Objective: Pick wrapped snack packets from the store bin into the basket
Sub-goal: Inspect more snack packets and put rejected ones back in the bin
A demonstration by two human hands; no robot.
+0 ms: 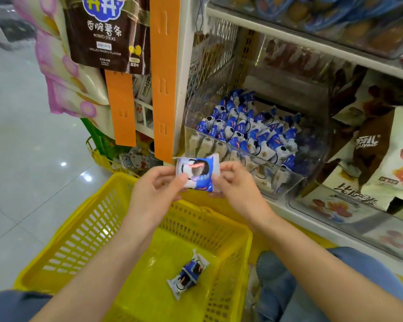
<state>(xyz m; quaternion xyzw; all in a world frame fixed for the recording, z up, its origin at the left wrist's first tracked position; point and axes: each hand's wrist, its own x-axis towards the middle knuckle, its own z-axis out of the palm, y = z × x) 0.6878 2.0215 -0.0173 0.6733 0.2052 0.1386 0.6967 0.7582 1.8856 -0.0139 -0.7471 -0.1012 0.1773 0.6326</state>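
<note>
- Both hands up over the yellow basket (63, 238), a blue-and-white snack packet (197, 174) stretched between them.
- Left hand (156, 194) pinches the packet's left end; right hand (236, 182) pinches the right.
- One packet (187, 274) already lies on the basket floor; plenty more sit heaped in the clear bin (289, 180) on the shelf.
- Looks light and puffy, with a slick film wrapper, so it's best held by the crimped ends, without squeezing the middle.

One basket (63, 231); one held packet (197, 173)
</note>
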